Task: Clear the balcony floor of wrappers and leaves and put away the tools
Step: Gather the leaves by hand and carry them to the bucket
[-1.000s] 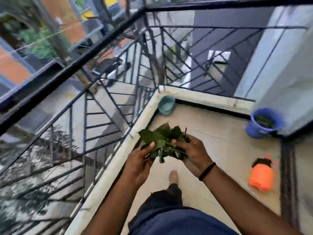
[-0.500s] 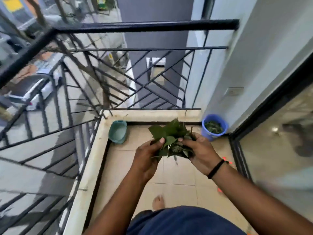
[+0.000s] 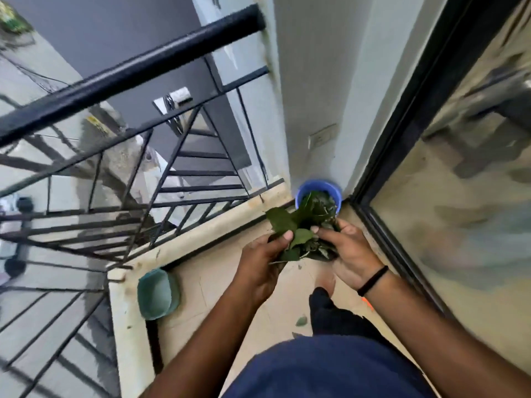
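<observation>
At twelve o'clock by the wall, the blue bucket [image 3: 304,191] already has leaves inside. Left hand [image 3: 260,265] and right hand [image 3: 349,254] cup a leaf bundle [image 3: 298,237] before it, fingers curled round the greenery.

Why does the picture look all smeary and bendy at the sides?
Head view: the railing and glass door are smeared by motion blur, and the wide lens bends the railing's straight bars. The middle is clearer: both hands, left hand and right hand, holding leaves near the blue bucket. Soft daylight, no hard shadows; the glass shows hazy reflections.
</observation>
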`<state>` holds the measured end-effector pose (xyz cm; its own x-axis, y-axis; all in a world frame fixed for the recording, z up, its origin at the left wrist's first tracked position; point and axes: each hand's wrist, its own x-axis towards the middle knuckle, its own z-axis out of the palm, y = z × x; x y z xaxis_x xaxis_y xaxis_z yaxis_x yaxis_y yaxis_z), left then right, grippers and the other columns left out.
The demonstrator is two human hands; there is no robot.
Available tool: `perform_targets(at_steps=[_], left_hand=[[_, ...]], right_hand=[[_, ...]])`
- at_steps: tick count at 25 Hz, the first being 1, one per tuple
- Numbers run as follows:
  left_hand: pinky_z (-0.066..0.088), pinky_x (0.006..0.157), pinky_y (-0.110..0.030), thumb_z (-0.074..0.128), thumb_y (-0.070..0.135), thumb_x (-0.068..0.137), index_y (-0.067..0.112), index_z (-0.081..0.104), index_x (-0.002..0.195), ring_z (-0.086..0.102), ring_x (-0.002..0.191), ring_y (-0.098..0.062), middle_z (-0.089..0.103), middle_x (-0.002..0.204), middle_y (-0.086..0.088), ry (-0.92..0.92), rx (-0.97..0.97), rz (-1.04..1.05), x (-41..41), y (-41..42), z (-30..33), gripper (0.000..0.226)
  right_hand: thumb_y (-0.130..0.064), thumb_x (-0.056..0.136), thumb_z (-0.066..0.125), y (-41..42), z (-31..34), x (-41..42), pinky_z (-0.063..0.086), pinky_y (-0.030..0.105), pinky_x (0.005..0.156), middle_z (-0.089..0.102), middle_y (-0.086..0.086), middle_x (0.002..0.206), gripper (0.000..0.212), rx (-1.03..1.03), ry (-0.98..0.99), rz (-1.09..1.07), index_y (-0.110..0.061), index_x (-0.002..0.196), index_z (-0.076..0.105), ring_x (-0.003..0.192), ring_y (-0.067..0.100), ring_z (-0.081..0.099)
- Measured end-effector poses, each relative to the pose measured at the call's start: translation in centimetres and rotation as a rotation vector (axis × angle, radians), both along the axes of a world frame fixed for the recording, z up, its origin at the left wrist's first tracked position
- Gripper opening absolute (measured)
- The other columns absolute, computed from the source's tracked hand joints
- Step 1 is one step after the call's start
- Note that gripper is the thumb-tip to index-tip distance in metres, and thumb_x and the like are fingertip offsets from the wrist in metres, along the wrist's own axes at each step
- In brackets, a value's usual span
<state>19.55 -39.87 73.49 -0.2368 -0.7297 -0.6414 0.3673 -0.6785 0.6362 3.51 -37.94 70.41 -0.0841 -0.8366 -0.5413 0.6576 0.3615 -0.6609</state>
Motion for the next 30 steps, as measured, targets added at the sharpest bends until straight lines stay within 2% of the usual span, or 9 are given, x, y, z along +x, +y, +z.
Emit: perform_targets(at_steps=[6, 11, 15, 17, 19, 21, 25, 28, 30], left_hand=[[0.058, 0.082, -0.026, 0.064, -0.001, 0.09, -0.004, 0.072, 0.107, 0.071, 0.092, -0.023, 0.074, 0.105, -0.017, -0.199, 0.174, -0.192, -5.8, -14.2, -11.2, 0.018], [0.053, 0.056, -0.02, 0.067, 0.004, 0.091, 0.0, 0.072, 0.1, 0.071, 0.071, -0.017, 0.075, 0.091, -0.013, -0.309, 0.308, -0.329, -11.1, -25.0, -31.4, 0.012], [0.059, 0.059, -0.027, 0.069, 0.003, 0.091, -0.007, 0.065, 0.115, 0.071, 0.066, -0.017, 0.071, 0.1, -0.018, -0.381, 0.313, -0.404, -14.7, -31.4, -45.4, 0.027], [0.057, 0.052, -0.026, 0.068, 0.0, 0.091, -0.003, 0.064, 0.105, 0.068, 0.056, -0.016, 0.067, 0.092, -0.018, -0.407, 0.291, -0.403, -15.9, -33.7, -50.5, 0.015], [0.055, 0.049, -0.026, 0.066, 0.004, 0.094, 0.002, 0.063, 0.102, 0.066, 0.055, -0.017, 0.067, 0.085, -0.015, -0.432, 0.264, -0.431, -17.0, -35.0, -53.2, 0.009], [0.056, 0.051, -0.026, 0.065, 0.013, 0.096, 0.003, 0.062, 0.109, 0.068, 0.064, -0.018, 0.068, 0.084, -0.01, -0.453, 0.26, -0.491, -17.4, -35.9, -54.5, 0.017], [0.059, 0.073, -0.032, 0.061, 0.022, 0.098, 0.013, 0.065, 0.112, 0.069, 0.09, -0.023, 0.071, 0.097, -0.005, -0.466, 0.285, -0.643, -16.6, -36.7, -55.0, 0.017], [0.056, 0.075, -0.031, 0.06, 0.021, 0.098, 0.018, 0.065, 0.098, 0.063, 0.081, -0.022, 0.066, 0.089, -0.004, -0.438, 0.3, -0.59, -15.7, -36.8, -53.9, 0.006], [0.05, 0.071, -0.027, 0.06, 0.02, 0.098, 0.018, 0.063, 0.096, 0.055, 0.076, -0.021, 0.059, 0.086, -0.006, -0.373, 0.297, -0.534, -15.2, -36.9, -53.1, 0.005]], right_hand=[[0.012, 0.086, 0.06, -12.5, -12.4, -5.1, 0.062, 0.04, 0.073, 0.073, 0.022, 0.098, 0.027, 0.24, 0.019, -0.117, 0.007, 0.112, 0.065, 0.081, 0.03, 0.073], [0.002, 0.07, 0.072, -20.0, -30.6, -7.5, 0.056, 0.055, 0.089, 0.069, 0.029, 0.113, 0.044, 0.501, 0.04, -0.327, 0.003, 0.114, 0.07, 0.097, 0.039, 0.069], [0.01, 0.085, 0.064, -24.9, -42.1, -9.7, 0.06, 0.023, 0.066, 0.075, -0.006, 0.073, 0.036, 0.611, 0.196, -0.355, 0.001, 0.12, 0.067, 0.066, 0.005, 0.07], [0.01, 0.085, 0.065, -27.5, -47.1, -10.4, 0.062, 0.041, 0.073, 0.071, 0.008, 0.077, 0.026, 0.653, 0.176, -0.484, 0.002, 0.109, 0.069, 0.07, 0.022, 0.068], [0.009, 0.085, 0.066, -28.8, -50.9, -10.9, 0.056, 0.054, 0.076, 0.066, 0.019, 0.086, 0.014, 0.662, 0.179, -0.561, -0.003, 0.091, 0.067, 0.079, 0.031, 0.062], [0.008, 0.087, 0.066, -29.7, -52.7, -11.3, 0.057, 0.05, 0.07, 0.064, 0.019, 0.085, 0.016, 0.714, 0.208, -0.583, -0.007, 0.083, 0.064, 0.076, 0.031, 0.06], [-0.003, 0.089, 0.069, -30.5, -52.6, -12.0, 0.059, 0.044, 0.065, 0.068, 0.017, 0.096, 0.018, 0.769, 0.138, -0.564, -0.004, 0.107, 0.067, 0.084, 0.035, 0.064], [-0.009, 0.096, 0.063, -30.5, -50.2, -12.2, 0.058, 0.045, 0.085, 0.06, 0.015, 0.116, 0.014, 0.759, 0.03, -0.597, -0.007, 0.11, 0.06, 0.109, 0.037, 0.06], [-0.014, 0.103, 0.052, -30.0, -48.8, -12.2, 0.048, 0.046, 0.105, 0.051, 0.018, 0.138, 0.03, 0.697, -0.049, -0.606, -0.007, 0.132, 0.053, 0.129, 0.038, 0.052]])
